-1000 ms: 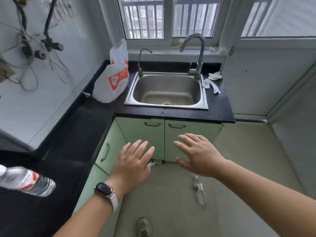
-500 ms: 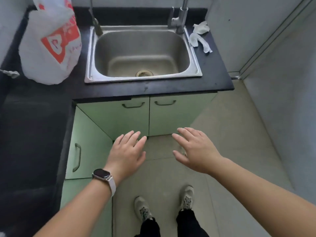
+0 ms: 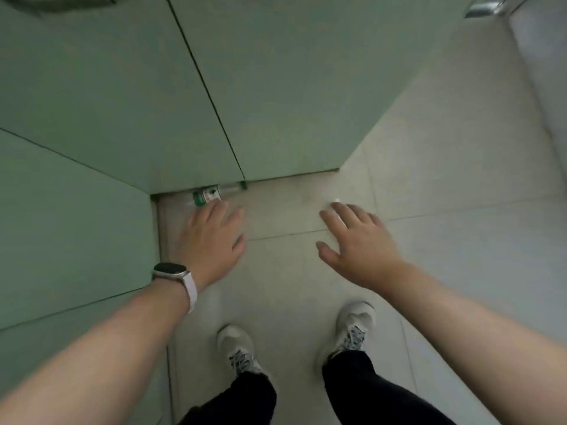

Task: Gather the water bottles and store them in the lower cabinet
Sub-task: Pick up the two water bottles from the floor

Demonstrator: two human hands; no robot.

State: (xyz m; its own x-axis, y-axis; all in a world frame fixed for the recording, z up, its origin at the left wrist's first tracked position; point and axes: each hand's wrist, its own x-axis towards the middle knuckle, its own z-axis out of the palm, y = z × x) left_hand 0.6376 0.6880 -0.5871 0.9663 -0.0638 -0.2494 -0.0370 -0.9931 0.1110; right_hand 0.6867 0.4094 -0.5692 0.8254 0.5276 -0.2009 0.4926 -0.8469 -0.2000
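Note:
A clear water bottle (image 3: 214, 193) with a green label and green cap lies on its side on the floor, tucked against the foot of the green lower cabinet doors (image 3: 276, 87). My left hand (image 3: 211, 240), with a watch on the wrist, reaches down with relaxed fingers; its fingertips are just short of the bottle's label. My right hand (image 3: 356, 240) hovers open over the floor tiles to the right and holds nothing. Something pale and small (image 3: 336, 201) shows at its fingertips, too blurred to name.
Both cabinet doors are closed, and another green cabinet front (image 3: 70, 225) runs along the left. Grey floor tiles (image 3: 445, 194) spread to the right. My two light shoes (image 3: 236, 348) stand below the hands. A metal piece (image 3: 481, 9) shows at the top right.
The view has dropped from the sink and counter to the cabinet foot and floor. Both hands have moved down and forward; the left one has come close to the bottle.

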